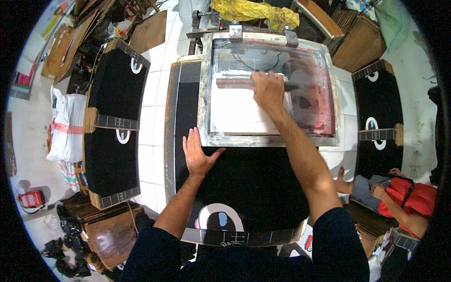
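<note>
Squeegee lies in fingers of right hand

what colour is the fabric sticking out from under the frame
Black; the fabric shows best in the head view, below the frame.

Stained framed screen | over black fabric | brown squeegee | crosswise inside

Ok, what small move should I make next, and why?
Probably draw the bar toward you: your right hand grips it partway across the screen, and white lies between it and the near edge of the frame. Your left hand, at the near left corner, could steady things.
</note>
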{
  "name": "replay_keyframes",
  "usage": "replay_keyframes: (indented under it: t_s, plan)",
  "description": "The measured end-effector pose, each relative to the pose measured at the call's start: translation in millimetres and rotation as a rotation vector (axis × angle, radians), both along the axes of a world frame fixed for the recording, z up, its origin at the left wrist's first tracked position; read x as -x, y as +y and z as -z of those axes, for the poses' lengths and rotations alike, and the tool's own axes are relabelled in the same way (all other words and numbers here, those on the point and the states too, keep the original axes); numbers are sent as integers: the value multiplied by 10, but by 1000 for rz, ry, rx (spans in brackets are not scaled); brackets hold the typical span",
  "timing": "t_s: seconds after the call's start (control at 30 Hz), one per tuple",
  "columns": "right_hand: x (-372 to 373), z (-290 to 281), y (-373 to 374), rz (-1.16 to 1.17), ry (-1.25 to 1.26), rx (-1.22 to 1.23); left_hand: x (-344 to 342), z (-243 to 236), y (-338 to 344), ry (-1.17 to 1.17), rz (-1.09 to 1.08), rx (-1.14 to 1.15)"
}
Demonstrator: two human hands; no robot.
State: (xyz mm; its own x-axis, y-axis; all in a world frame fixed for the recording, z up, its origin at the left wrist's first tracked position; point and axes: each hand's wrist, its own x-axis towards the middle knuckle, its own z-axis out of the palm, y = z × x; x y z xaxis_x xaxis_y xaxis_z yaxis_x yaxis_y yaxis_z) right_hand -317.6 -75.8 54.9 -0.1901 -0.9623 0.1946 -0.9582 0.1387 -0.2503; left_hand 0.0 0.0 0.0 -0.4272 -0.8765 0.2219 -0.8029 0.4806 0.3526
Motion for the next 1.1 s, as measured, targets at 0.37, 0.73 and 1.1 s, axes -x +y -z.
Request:
replay_keyframes:
  t_s: [0.37,0.73,1.1]
  plan:
    - [-7,-92,-302,-192,89,93,137,-108,-91,-4,-20,26]
    - [-311,-179,975,-157,71,146,176,-55,-90,13,-30,18]
    - [-30,-36,241,-113,44,400,155,59,-108,-53,22,22]
